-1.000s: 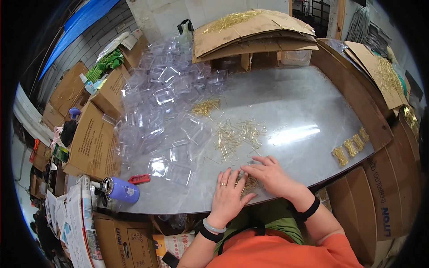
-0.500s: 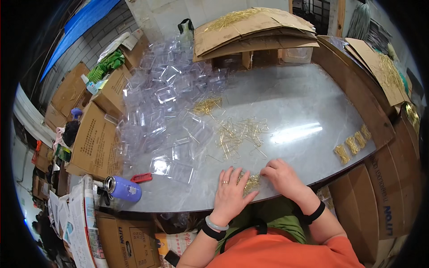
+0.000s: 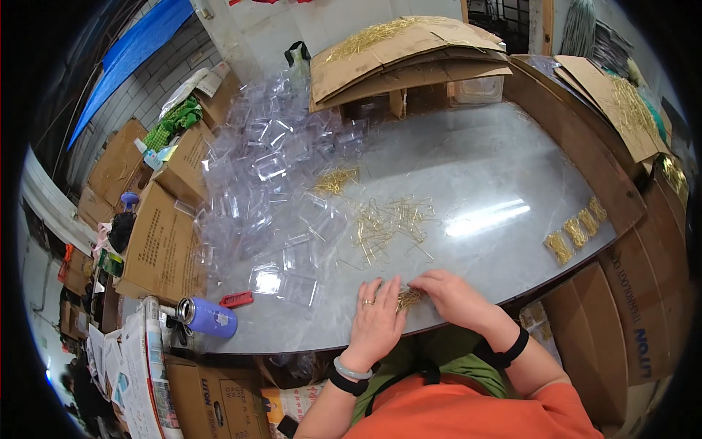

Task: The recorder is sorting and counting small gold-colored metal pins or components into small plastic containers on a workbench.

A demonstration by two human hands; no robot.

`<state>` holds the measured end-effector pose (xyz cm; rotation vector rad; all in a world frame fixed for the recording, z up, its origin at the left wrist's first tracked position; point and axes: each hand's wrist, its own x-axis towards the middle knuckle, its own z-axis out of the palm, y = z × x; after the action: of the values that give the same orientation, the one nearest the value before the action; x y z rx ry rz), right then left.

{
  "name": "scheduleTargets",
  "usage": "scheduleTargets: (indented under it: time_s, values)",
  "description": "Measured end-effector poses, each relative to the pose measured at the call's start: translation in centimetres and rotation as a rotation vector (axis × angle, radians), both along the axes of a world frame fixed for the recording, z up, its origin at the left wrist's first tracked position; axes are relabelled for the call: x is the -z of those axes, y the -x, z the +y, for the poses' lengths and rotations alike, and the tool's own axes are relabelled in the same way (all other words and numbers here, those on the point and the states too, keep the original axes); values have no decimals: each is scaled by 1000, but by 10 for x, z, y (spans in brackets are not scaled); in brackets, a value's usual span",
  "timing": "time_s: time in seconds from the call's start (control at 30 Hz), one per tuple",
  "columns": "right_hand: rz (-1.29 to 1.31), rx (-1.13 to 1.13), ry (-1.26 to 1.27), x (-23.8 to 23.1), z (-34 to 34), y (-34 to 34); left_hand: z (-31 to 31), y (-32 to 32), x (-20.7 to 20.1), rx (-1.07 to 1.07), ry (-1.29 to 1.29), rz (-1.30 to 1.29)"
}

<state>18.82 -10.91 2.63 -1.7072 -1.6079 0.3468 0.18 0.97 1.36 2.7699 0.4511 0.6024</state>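
- Reference: clock face centred on the grey tabletop [image 3: 482, 271], 12 at the far edge, 6 at the person.
- Item, in hand: one cluster of gold wire pieces [image 3: 408, 297], lying at 6 o'clock near the edge, between the two hands and partly covered by them.
- Left hand [image 3: 376, 320]: on the cluster's 9 o'clock side, palm down; fingers straight, close together, unclenched, set alongside the wire.
- Right hand [image 3: 455, 296]: on the cluster's 3 o'clock side; fingers bent, tips at the wire. Whether they pinch it or only press it, cannot tell.
- Done, by appearance: four compact gold bundles [image 3: 575, 233], set in a slanting row at 3 o'clock by the table's edge, well apart from the hands.
- Under way, as judged: the cluster at 6 o'clock, seemingly being squared up; not yet in the row.
- Left over, loose: scattered gold hooks [image 3: 391, 223] at the dial's centre, tangled, pointing every way.
- Left over, loose: a denser gold heap [image 3: 336, 180] at 10 o'clock, beside the plastic.
- Clear plastic trays [image 3: 270, 164]: a broad jumbled spread from 8 to 11 o'clock; no wire seen packed in them, though glare hides detail.
- Further stock: gold strands on the cardboard cover [image 3: 409, 64] at 12 o'clock; more on the cardboard sheets [image 3: 610, 121] at 2 o'clock.
- Sundries at 8 o'clock: purple bottle [image 3: 212, 320]; red tool [image 3: 236, 299], just beside it.
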Motion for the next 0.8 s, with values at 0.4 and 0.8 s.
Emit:
scheduleTargets:
  time_s: [0.4, 0.8]
  values:
    - [-250, -41, -88, 11, 12, 14, 33, 36, -20, 200, 596, 15]
    - [-241, -163, -41, -3, 7, 17, 12, 17, -6, 12, 300, -32]
